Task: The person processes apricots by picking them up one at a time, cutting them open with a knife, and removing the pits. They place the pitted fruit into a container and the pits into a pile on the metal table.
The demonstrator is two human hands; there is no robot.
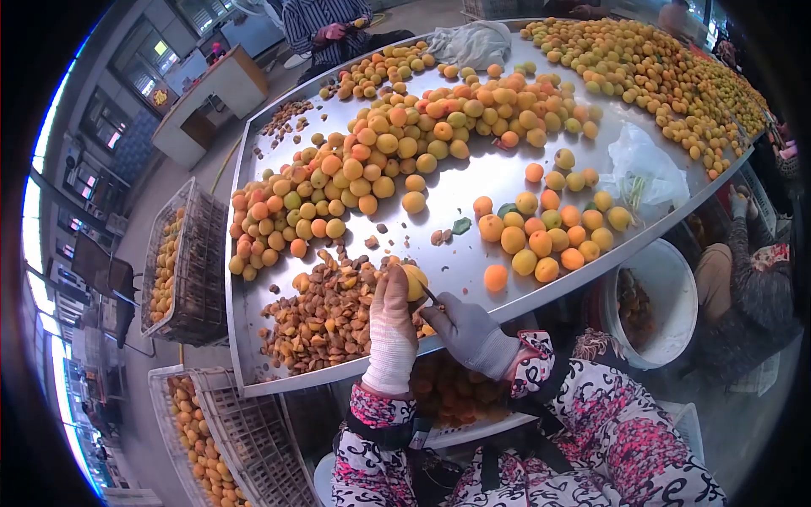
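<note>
Head view, one frame. Left hand, in a pale knitted glove, is closed around a single yellow apricot, fingers wrapped from the left and behind; the fruit sits at the fingertips, raised just above the near edge of the metal table. Right hand, in a grey glove, is closed on a small knife; only a short dark length of blade shows. The blade points up and to the left, its tip touching or just at the lower right side of the apricot; cannot tell whether it has entered the flesh. Key relation: the fruit lies up and left of the right hand, along the blade's long axis, so knife and fruit are in line. The left hand is on the fruit; the right reaches it only through the blade. Just to the left of both hands, on the near part of the table, a heap of brown pits and scraps. Farther off, whole apricots in large piles; a smaller cluster to the right. White bucket near right, below the table edge. Wire crates of fruit at left. Other people sit at the far and right edges.
</note>
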